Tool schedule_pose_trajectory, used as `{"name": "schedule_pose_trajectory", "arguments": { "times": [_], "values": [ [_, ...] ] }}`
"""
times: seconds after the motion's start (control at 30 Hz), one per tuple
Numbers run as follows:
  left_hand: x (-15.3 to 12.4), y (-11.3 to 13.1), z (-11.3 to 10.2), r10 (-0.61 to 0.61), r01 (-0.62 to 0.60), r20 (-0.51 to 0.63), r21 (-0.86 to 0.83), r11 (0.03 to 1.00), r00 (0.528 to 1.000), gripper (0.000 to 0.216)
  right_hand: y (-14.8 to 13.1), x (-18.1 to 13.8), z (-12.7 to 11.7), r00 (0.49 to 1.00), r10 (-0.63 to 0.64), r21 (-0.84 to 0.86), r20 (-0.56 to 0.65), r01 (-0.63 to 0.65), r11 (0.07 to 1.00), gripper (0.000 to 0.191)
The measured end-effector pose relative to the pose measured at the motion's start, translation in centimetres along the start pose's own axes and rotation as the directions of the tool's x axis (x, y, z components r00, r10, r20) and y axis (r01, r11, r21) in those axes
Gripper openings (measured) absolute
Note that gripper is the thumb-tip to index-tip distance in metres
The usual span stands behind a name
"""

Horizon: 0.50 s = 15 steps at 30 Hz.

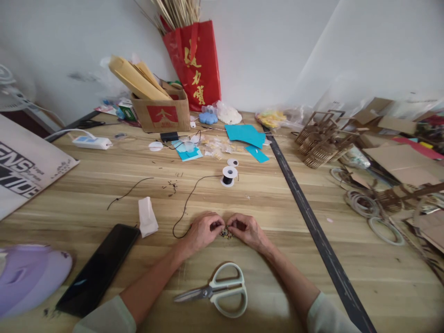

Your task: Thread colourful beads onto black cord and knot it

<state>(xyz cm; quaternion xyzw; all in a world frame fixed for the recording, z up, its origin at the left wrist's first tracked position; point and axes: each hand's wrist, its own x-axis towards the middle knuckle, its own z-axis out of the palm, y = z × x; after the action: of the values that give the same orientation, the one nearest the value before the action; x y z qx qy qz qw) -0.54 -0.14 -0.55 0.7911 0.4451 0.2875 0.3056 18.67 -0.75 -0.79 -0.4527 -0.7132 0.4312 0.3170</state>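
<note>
Both hands are kept low on the counter (104,185), wrists angled inward. The left hand (203,230) and right hand (247,229) are met in the middle, and a small beaded piece (226,233) is pinched between their fingers (217,225). A black thread (187,201) is looped from left of the fingers up to a spool (229,175) beyond them. Plenty of bare wood is left around. Scissors (218,291) are parked just nearer than the fingers, and a phone (99,270) well to their left. Gold Chinese characters are printed on the red bag (194,64) far beyond, and "ENS" can be read on a board (24,166) far left.
</note>
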Motion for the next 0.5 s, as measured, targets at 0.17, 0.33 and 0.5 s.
{"name": "schedule_pose_trajectory", "arguments": {
  "times": [0.17,0.33,0.5],
  "values": [
    [0.02,0.03,-0.01,0.003,-0.003,0.006,-0.001,1.0,1.0,0.008,-0.01,0.03,-0.04,1.0,-0.016,-0.013,0.006,0.016,1.0,0.008],
    [0.08,0.12,-0.05,0.005,-0.005,0.01,-0.001,1.0,1.0,0.008,-0.23,0.01,-0.1,1.0,-0.017,-0.027,-0.011,0.016,1.0,0.009],
    [0.08,0.21,-0.13,0.0,0.0,0.018,-0.002,1.0,1.0,0.008,-0.25,-0.02,-0.1,1.0,-0.009,-0.013,-0.003,0.009,1.0,0.011]
  ]
}}
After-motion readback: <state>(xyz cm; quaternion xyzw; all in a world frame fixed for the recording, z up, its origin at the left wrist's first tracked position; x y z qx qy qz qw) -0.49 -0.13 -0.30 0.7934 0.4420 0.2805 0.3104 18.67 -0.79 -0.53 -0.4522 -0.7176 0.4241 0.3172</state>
